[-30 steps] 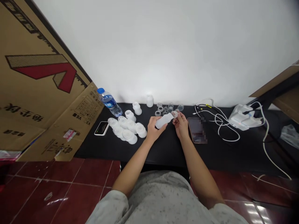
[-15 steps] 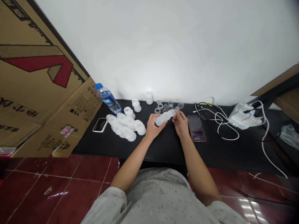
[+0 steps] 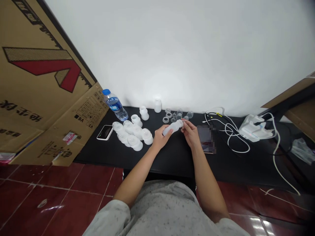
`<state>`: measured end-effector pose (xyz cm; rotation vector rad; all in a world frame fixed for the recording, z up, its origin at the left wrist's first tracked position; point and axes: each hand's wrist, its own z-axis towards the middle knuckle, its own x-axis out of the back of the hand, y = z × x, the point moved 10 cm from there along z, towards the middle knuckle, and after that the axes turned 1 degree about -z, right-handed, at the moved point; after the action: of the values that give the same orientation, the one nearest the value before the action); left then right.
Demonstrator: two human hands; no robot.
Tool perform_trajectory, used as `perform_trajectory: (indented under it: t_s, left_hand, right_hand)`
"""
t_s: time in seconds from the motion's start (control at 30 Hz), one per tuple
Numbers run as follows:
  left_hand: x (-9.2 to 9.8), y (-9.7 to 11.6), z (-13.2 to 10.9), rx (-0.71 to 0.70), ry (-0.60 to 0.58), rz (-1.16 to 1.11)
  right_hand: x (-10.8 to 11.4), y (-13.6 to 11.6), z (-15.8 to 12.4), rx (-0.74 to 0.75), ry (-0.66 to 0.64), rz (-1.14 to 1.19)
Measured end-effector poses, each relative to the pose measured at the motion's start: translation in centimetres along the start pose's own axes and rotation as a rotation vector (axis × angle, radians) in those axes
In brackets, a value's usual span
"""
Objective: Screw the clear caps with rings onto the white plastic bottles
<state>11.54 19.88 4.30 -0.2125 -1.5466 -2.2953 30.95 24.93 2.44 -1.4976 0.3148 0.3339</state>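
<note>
In the head view I see the left hand (image 3: 159, 139) closed around the body of a frosted plastic bottle (image 3: 171, 128), with the fingers wrapped over it. The right hand (image 3: 191, 134) is nearer to the bottle's neck end, and its fingertips (image 3: 184, 122) pinch that end. The bottle is held between both hands over a black table (image 3: 137, 164), and its long axis goes up and to the right. From this bottle, a phone (image 3: 206, 139) lies just to the right, white funnel parts (image 3: 130, 136) lie to the left, and small rings (image 3: 168, 115) lie farther toward the wall.
</note>
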Motion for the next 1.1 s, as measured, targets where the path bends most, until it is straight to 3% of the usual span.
perform_trajectory:
  t_s: [0.33, 0.73, 0.93, 1.1]
  left_hand:
    - [0.5, 0.3, 0.2, 0.008, 0.011, -0.031]
    - [-0.8, -2.1, 0.0, 0.181, -0.063, -0.207]
    - [-0.5, -2.0, 0.0, 0.167, -0.026, -0.174]
    - [-0.4, -0.3, 0.0, 0.065, -0.035, -0.078]
  right_hand:
    - [-0.1, 0.2, -0.1, -0.007, -0.037, -0.012]
    - [-0.4, 0.6, -0.2, -0.029, -0.068, 0.047]
    - [-0.2, 0.4, -0.1, -0.014, -0.041, 0.012]
    - [0.7, 0.7, 0.2, -0.006, 0.038, 0.038]
